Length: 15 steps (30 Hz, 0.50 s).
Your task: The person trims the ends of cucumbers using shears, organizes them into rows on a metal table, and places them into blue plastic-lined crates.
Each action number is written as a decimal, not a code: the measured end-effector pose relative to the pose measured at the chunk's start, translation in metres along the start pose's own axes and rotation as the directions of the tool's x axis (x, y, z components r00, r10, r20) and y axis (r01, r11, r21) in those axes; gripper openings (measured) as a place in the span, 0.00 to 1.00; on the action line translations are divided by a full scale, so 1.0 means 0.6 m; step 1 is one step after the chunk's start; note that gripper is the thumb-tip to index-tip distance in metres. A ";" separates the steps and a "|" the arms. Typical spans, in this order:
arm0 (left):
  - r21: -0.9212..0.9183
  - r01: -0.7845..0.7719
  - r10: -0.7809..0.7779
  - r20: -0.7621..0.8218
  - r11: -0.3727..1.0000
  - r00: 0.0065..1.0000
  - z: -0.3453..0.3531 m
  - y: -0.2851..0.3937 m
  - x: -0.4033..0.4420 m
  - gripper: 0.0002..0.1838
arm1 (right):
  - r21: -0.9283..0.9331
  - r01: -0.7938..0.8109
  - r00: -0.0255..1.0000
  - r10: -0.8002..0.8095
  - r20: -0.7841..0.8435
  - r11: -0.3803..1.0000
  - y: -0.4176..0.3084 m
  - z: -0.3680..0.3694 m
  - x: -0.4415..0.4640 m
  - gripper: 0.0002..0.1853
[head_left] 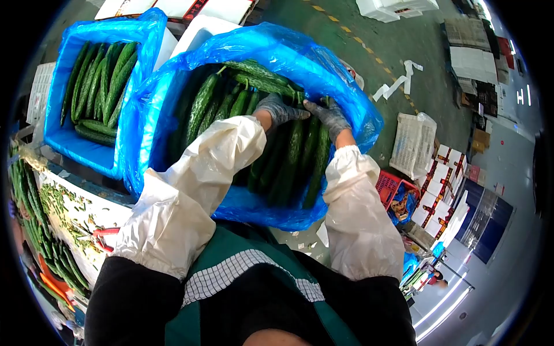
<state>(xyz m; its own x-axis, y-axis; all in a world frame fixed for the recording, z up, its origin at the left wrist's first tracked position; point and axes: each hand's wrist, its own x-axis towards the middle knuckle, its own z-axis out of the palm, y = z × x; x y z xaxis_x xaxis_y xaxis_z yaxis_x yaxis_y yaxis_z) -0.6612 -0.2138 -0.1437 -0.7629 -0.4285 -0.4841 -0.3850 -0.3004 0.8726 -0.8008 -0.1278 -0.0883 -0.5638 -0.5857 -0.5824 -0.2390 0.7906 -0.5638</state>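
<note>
My left hand (279,110), in a grey glove, reaches into a large box lined with blue plastic film (271,40). Its fingers are closed over the stem ends of the cucumbers (291,150) there. Close beside it, my right hand (330,117), gloved alike, grips the top of a cucumber near the box's right wall, its thumb pointing toward the left hand. Long dark green cucumbers lie side by side in the box, and one cucumber (262,75) lies crosswise along the far edge. My left forearm hides part of the load.
To the left stands a smaller blue-lined box (52,138) of cucumbers. Red-handled cutters (105,232) rest on a white surface with green scraps, near more cucumbers (66,265). On the right are a white crate (412,144), a red basket (388,183) and stacked cartons (441,190).
</note>
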 end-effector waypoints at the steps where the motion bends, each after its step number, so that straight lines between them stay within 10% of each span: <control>1: 0.061 0.040 -0.034 -0.107 0.997 0.994 0.006 0.002 -0.005 0.41 | 0.144 0.084 0.995 -0.090 0.033 0.986 0.015 -0.001 0.006 0.49; 4: 0.108 0.093 -0.060 -0.276 0.990 0.959 0.013 0.007 -0.016 0.42 | 0.168 -0.039 0.995 0.022 0.102 0.985 0.028 -0.009 0.018 0.49; 15: 0.031 -0.061 0.060 0.024 0.998 0.998 -0.028 0.008 -0.012 0.38 | 0.410 0.046 0.999 -0.046 -0.010 0.911 0.021 -0.009 -0.004 0.48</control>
<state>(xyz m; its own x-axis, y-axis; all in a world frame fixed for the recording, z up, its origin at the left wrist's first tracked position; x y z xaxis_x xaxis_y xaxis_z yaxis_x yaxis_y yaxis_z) -0.6486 -0.2265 -0.1368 -0.7969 -0.4250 -0.4293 -0.3539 -0.2475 0.9020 -0.8068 -0.1157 -0.0909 -0.5604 -0.6195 -0.5497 0.0809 0.6196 -0.7808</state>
